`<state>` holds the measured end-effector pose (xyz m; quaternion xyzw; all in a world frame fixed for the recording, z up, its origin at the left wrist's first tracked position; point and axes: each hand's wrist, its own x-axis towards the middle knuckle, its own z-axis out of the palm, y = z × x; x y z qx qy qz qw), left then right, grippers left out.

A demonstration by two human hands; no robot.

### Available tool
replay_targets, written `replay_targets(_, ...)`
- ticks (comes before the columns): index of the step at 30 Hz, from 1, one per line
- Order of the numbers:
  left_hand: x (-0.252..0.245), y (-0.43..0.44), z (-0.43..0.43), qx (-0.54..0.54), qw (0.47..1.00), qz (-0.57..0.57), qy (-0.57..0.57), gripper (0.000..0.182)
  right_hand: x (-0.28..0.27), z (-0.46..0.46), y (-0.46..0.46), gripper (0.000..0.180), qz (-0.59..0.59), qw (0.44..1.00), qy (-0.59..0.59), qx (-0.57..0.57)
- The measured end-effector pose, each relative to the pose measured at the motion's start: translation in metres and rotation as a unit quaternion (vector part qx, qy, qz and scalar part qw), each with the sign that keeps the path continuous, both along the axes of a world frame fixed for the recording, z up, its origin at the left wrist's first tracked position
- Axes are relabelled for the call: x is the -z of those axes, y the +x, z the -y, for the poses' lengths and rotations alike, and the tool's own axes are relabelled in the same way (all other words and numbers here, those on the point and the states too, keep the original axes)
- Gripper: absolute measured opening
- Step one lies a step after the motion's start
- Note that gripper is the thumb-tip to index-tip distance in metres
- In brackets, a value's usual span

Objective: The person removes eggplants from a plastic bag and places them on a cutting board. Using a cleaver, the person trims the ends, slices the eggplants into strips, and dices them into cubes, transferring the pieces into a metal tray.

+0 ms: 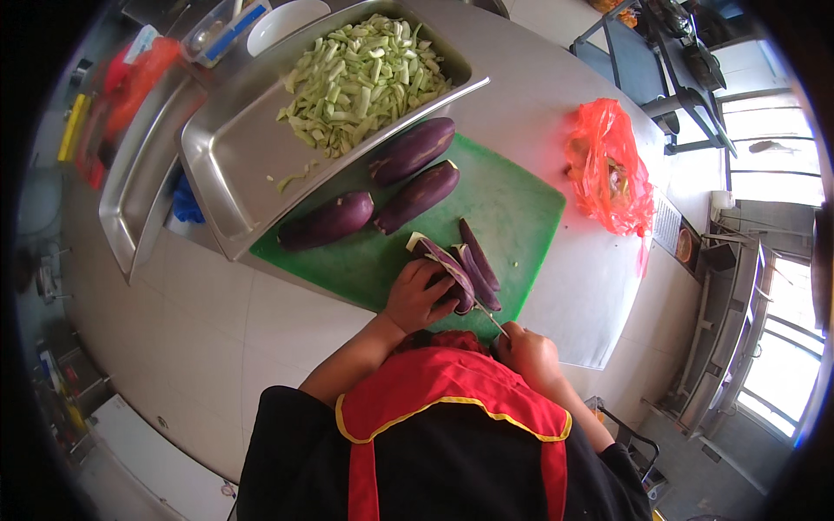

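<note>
My left hand grips a partly cut eggplant near the front of the green cutting board. In my right hand is a knife; its blade meets the near end of that eggplant, and the handle is mostly hidden. Two long purple eggplant slices lie just right of the held piece. Beyond them on the board rest three larger eggplant pieces, a left one, a middle one and a back one.
A deep steel tray at the board's back left holds a heap of pale green cut vegetable. Right of the board, a red plastic bag sits on the steel table. Another steel tray and a white bowl stand farther off.
</note>
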<state>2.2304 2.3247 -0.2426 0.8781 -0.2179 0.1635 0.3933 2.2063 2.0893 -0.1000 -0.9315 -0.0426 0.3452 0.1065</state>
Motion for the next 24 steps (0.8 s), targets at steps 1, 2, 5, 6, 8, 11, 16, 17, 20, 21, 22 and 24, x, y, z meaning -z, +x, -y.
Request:
replay_targets(1,0.001,-0.001,-0.001,0.000,1.000,0.000,-0.004,0.040,0.000,-0.001,0.002,0.020,0.005,1.000,0.001,0.000)
replay_targets(2,0.002,-0.001,-0.001,0.000,1.000,-0.009,-0.007,0.041,0.002,-0.002,0.006,0.019,-0.007,1.000,-0.005,-0.003)
replay_targets(5,0.006,-0.003,-0.002,-0.002,1.000,-0.021,-0.008,0.043,0.021,-0.012,0.017,0.019,-0.026,0.999,-0.029,-0.009)
replay_targets(6,0.007,-0.003,-0.003,-0.004,1.000,-0.018,-0.003,0.043,0.029,-0.016,0.019,0.019,-0.030,0.999,-0.039,-0.010)
replay_targets(8,0.009,-0.003,-0.002,0.000,1.000,-0.017,0.003,0.042,0.050,-0.025,0.023,0.020,-0.010,1.000,-0.015,0.001)
replay_targets(11,0.010,-0.005,-0.002,0.001,1.000,-0.015,0.003,0.041,0.065,-0.029,0.025,0.022,0.016,1.000,0.009,0.006)
replay_targets(16,0.011,-0.012,-0.007,0.013,0.999,-0.023,-0.024,0.038,0.040,-0.020,0.018,0.023,0.060,0.998,0.026,0.004)
replay_targets(17,0.012,-0.014,-0.009,0.009,0.999,0.003,-0.034,0.037,0.030,-0.020,0.015,0.023,0.043,0.999,0.014,0.012)
replay_targets(20,0.015,-0.020,-0.011,0.017,0.999,0.023,-0.043,0.033,0.005,-0.019,0.006,0.024,0.026,0.999,0.013,0.035)
replay_targets(21,0.016,-0.021,-0.011,0.026,0.999,0.025,-0.034,0.032,0.001,-0.021,0.004,0.024,0.014,0.999,0.009,0.035)
replay_targets(22,0.017,-0.021,-0.010,0.032,0.999,0.033,-0.027,0.031,-0.002,-0.023,0.004,0.024,0.001,1.000,0.001,0.029)
replay_targets(24,0.018,-0.020,-0.009,0.030,0.999,0.032,-0.009,0.030,-0.006,-0.026,0.004,0.024,-0.019,1.000,-0.015,0.021)
